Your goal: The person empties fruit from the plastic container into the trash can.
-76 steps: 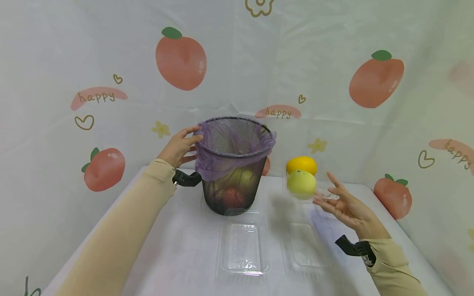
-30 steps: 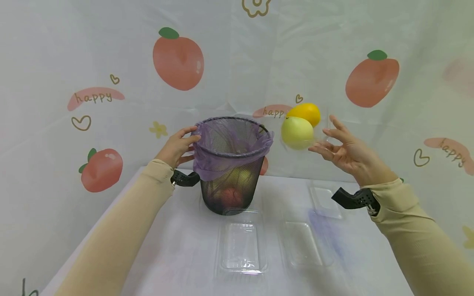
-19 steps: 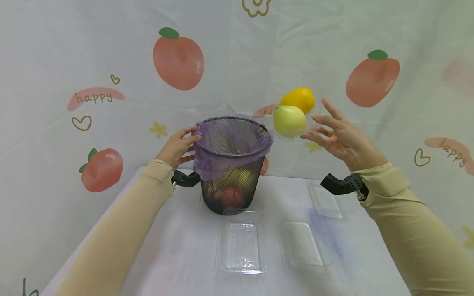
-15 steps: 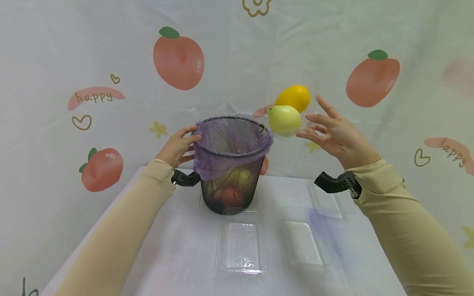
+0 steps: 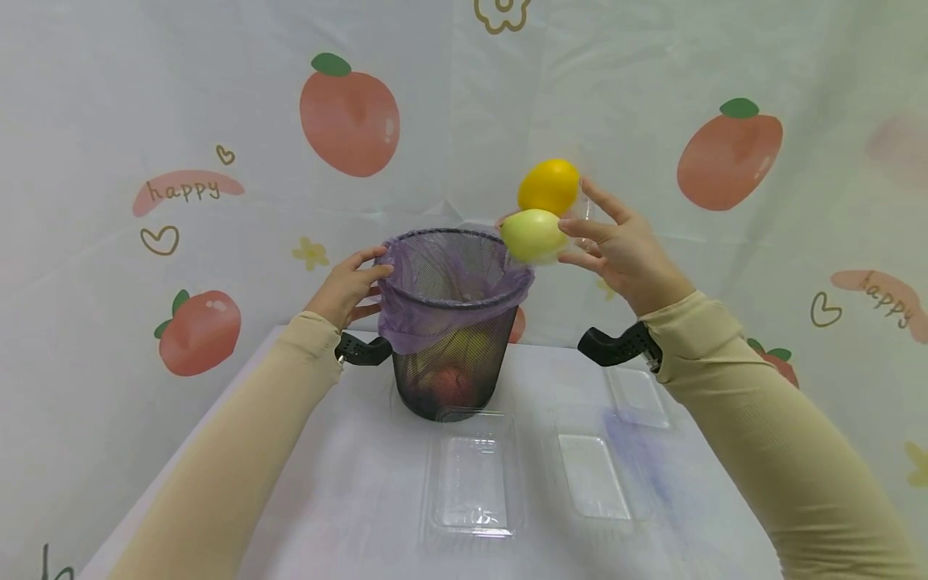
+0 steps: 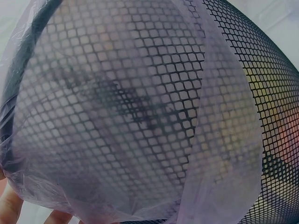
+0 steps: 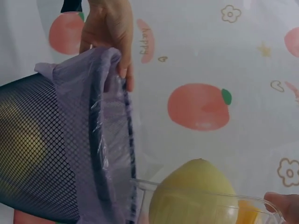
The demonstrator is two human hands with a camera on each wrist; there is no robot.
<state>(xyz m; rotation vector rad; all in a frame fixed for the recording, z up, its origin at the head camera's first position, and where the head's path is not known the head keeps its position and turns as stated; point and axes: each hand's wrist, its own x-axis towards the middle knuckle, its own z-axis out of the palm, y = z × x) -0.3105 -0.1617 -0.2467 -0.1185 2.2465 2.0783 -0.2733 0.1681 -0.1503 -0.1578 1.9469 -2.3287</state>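
My left hand [image 5: 342, 288] holds the rim of a black mesh wastebasket [image 5: 442, 395], which is lined with a thin purple bag [image 5: 413, 322]. Fruit shows dimly through the mesh, one piece red [image 5: 451, 385] and another yellow-green [image 5: 471, 345]. Up at the basket's right rim, my right hand [image 5: 634, 262] grips a clear plastic box [image 7: 187, 190] by its end, tipped toward the opening. A pale green fruit [image 5: 534, 235] and an orange-yellow oval fruit [image 5: 548, 186] are in that box. In the left wrist view, mesh and bag fill most of the picture.
Two clear plastic containers stand on the white table in front, one at the middle [image 5: 474, 483] and one to its right [image 5: 594, 477]. Farther back right lies another clear container [image 5: 638, 397]. A printed cloth [image 5: 464, 97] hangs behind the table.
My right hand has lifted the box with both fruits off the table, brought it left to the basket's rim and tilted it. The left hand keeps its place on the rim.
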